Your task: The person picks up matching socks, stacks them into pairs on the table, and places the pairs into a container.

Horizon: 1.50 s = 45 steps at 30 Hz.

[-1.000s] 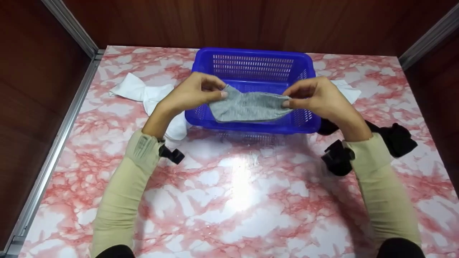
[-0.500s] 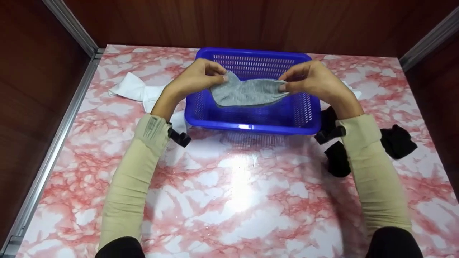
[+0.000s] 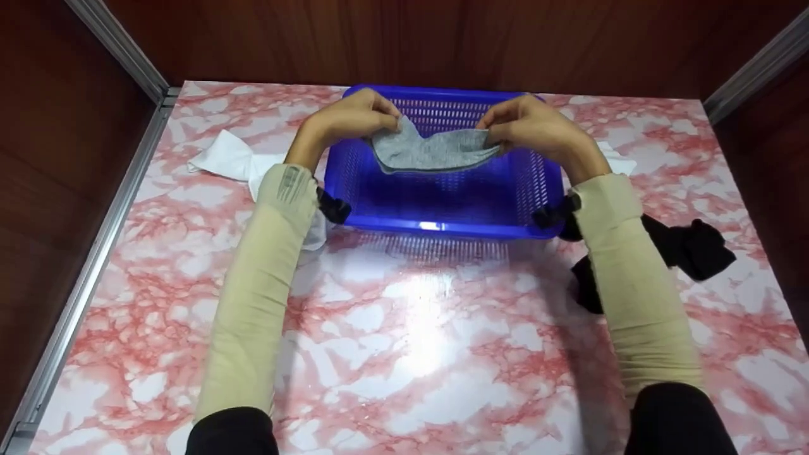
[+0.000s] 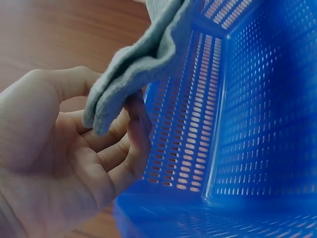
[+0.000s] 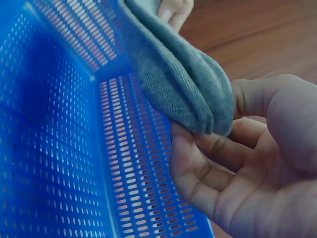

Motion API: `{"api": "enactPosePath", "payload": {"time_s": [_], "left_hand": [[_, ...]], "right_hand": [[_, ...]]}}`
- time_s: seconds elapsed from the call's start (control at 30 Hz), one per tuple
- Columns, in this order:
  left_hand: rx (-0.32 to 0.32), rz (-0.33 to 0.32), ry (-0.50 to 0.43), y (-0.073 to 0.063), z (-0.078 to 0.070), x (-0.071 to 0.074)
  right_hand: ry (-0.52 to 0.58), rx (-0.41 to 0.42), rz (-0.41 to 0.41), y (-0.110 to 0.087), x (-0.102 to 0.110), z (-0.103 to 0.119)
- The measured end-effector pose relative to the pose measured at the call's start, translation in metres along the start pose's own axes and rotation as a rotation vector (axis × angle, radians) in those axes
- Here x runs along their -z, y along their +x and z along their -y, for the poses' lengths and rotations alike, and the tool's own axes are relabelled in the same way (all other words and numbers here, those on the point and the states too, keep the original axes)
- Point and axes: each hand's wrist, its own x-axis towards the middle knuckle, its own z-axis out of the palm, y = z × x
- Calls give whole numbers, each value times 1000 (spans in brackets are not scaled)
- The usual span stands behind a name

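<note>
A pair of grey socks (image 3: 436, 151), laid one against the other, is stretched between my two hands over the blue basket (image 3: 379, 222). My left hand (image 3: 351, 120) pinches the cuff end between thumb and fingers. At the toe end, my right hand (image 3: 537, 129) holds the socks the same way. In the left wrist view the doubled cuff edges of the socks (image 4: 133, 74) show. The right wrist view shows two rounded toes of the socks (image 5: 183, 84) side by side. The socks sag slightly in the middle, above the basket's perforated floor.
White socks (image 3: 224, 155) lie left of the basket, partly behind my left arm. Black socks (image 3: 701, 249) lie to the right, partly hidden by my right sleeve. Another white piece of cloth (image 3: 619, 161) is at the back right. A brown wooden panel (image 3: 442, 44) stands behind the basket.
Both hands have moved away from me, farther over the basket toward its back side, carrying the grey socks. The hands are slightly closer together. The basket has stayed in place.
</note>
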Motion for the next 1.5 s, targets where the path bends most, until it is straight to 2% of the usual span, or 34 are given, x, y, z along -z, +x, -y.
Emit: {"api": "enactPosePath", "payload": {"time_s": [0.23, 0.33, 0.43, 0.63, 0.83, 1.03, 1.13, 1.2, 1.37, 1.5], "left_hand": [[70, 51, -54, 16, 4, 1], [95, 68, -68, 21, 6, 0], [109, 87, -45, 24, 6, -1], [108, 100, 44, 30, 8, -2], [127, 167, 157, 37, 10, -8], [196, 273, 209, 43, 13, -14], [243, 337, 235, 46, 14, -17], [278, 365, 280, 48, 14, -18], [341, 379, 419, 52, 16, -20], [335, 357, 439, 55, 19, -22]], "right_hand": [[-156, -104, 24, 19, 3, -5], [-230, -114, 52, 25, 1, -9], [-299, -114, 87, 30, -2, -13], [-362, -125, 136, 36, -6, -19], [-418, -159, 175, 41, -9, -29], [-566, -139, 248, 45, -11, -33], [-624, -163, 294, 46, -11, -34], [-625, -190, 310, 47, -12, -34], [-633, -244, 305, 47, -14, -36], [-667, -256, 298, 46, -14, -37]]}}
